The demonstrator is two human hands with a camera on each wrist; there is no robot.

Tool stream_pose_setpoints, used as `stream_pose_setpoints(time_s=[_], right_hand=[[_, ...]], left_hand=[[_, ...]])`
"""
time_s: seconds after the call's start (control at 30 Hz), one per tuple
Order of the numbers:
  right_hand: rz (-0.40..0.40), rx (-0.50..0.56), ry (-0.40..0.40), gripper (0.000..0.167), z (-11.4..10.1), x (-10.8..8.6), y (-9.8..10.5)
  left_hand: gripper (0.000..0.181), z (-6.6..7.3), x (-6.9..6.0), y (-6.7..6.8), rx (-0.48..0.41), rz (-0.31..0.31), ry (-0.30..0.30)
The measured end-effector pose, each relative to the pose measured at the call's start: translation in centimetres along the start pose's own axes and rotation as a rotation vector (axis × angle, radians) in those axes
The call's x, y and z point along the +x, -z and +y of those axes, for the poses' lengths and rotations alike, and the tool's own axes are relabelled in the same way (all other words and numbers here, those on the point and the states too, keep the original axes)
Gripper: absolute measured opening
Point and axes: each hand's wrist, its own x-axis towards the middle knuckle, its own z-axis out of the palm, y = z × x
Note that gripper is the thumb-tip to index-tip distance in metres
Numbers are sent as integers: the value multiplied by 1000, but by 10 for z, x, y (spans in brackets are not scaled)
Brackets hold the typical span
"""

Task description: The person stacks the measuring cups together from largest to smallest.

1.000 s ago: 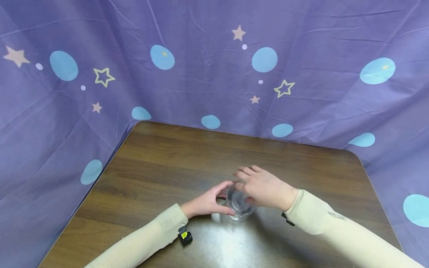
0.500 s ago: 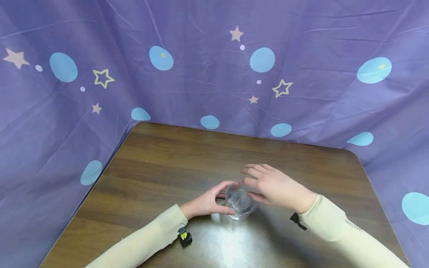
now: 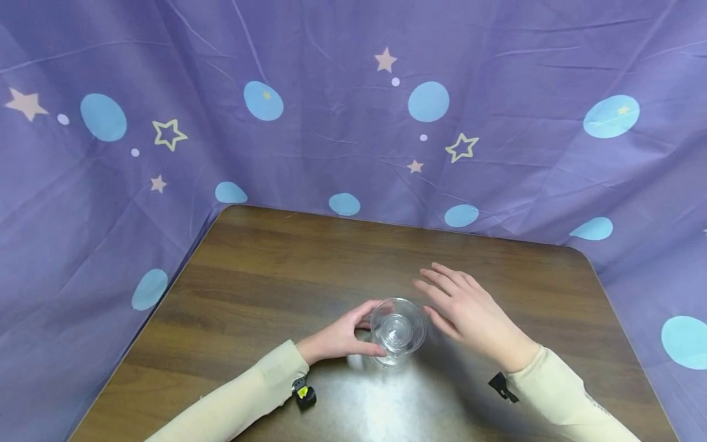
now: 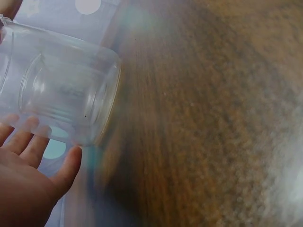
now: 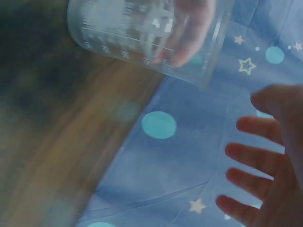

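Observation:
A clear measuring beaker (image 3: 415, 336) stands upright on the table, with white graduation marks on its wall (image 5: 116, 47) in the right wrist view. Inside it sits a smaller clear vessel (image 4: 59, 92), apparently a smaller beaker. My left hand (image 3: 345, 334) holds the large beaker from its left side, thumb at the front and fingers round the back. To the right of the beaker my right hand (image 3: 469, 310) hovers apart from it, fingers spread and holding nothing. Those spread fingers (image 5: 255, 158) also show in the right wrist view.
The brown wood-grain table (image 3: 265, 264) has rounded far corners. A purple curtain (image 3: 331, 141) with stars and blue spots hangs behind and beside it. Each wrist wears a dark strap; the left one (image 3: 304, 393) carries a yellow mark.
My right hand has come out of the beaker's mouth and drawn off to the right, its fingers spreading. The left hand and beaker have stayed about where they were.

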Motion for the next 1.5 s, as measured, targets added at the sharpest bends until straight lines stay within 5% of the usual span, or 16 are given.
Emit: stream_pose_setpoints(time_s=[0.53,0.73,1.1,1.5], right_hand=[[113,-38,-333,63,-4,-51,-36],[118,-91,-393,74,-5,-60,-49],[65,-111,-516,67,-10,-70,-59],[47,-172,-568,83,-9,-75,-64]], left_hand=[[83,-1,-1,0,7,3,6],[84,-1,-1,0,6,6,1],[84,-4,-1,-1,-12,-2,-10],[84,-3,-2,-1,-12,2,4]])
